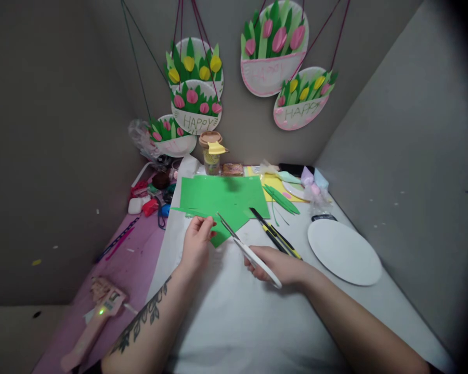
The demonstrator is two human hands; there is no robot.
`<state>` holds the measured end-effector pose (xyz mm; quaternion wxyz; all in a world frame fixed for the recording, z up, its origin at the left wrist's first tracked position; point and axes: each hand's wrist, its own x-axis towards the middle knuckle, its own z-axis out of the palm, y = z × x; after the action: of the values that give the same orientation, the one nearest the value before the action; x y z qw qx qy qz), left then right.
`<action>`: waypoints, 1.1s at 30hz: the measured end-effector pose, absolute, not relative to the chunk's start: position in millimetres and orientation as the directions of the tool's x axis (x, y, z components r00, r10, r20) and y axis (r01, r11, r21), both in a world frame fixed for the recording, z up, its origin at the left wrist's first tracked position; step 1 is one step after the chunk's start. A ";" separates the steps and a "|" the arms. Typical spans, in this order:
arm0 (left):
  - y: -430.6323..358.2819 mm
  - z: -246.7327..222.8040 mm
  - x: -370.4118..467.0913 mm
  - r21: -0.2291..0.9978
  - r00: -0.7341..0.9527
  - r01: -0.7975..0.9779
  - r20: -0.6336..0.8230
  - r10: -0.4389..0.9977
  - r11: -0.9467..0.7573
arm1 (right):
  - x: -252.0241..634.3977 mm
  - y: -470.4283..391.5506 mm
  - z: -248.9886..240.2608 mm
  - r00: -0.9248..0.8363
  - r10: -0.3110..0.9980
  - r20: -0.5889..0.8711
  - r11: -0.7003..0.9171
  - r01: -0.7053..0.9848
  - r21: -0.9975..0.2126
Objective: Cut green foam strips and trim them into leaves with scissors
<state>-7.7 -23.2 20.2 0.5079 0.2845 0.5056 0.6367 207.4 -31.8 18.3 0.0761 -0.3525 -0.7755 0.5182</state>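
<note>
In my right hand is a pair of scissors with white handles, its blades pointing up and to the left. My left hand is closed, pinching a narrow strip of green paper that sticks out to the left. The scissor tips come close to the left fingertips. Behind both hands lie sheets of green paper, one corner pointing toward me. Just beyond the right hand, two black and yellow craft knives lie side by side. Cut green leaf shapes rest farther back.
A white paper plate lies at the right. On the left are a pink glue gun, a red pen and small clutter. A lidded cup stands at the back. Paper-plate flower baskets hang on the wall.
</note>
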 end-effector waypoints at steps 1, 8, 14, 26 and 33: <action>-23.9 20.5 -6.2 0.927 -0.315 -0.373 -0.163 0.935 0.037 | 206.0 -32.2 18.1 -0.736 0.628 -0.252 0.213 0.474 -0.854; -28.4 27.1 1.7 0.904 -0.259 -0.422 -0.195 0.946 0.071 | 202.5 -32.7 14.9 -0.728 0.639 -0.248 0.195 0.466 -0.863; -29.4 23.0 1.7 0.920 -0.268 -0.387 -0.171 0.948 0.056 | 202.8 -31.2 12.7 -0.733 0.634 -0.247 0.182 0.452 -0.873; -28.7 15.3 0.2 0.957 -0.290 -0.291 -0.106 0.951 0.018 | 202.3 -31.4 12.3 -0.719 0.637 -0.277 0.132 0.456 -0.880; -29.7 17.6 0.8 0.964 -0.291 -0.265 -0.104 0.951 0.024 | 202.8 -31.2 11.8 -0.720 0.636 -0.278 0.143 0.465 -0.874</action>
<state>0.8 -29.7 17.6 0.4943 0.3317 0.5174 0.6148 202.8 -31.2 11.8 0.0789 -0.3659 -0.7519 0.5427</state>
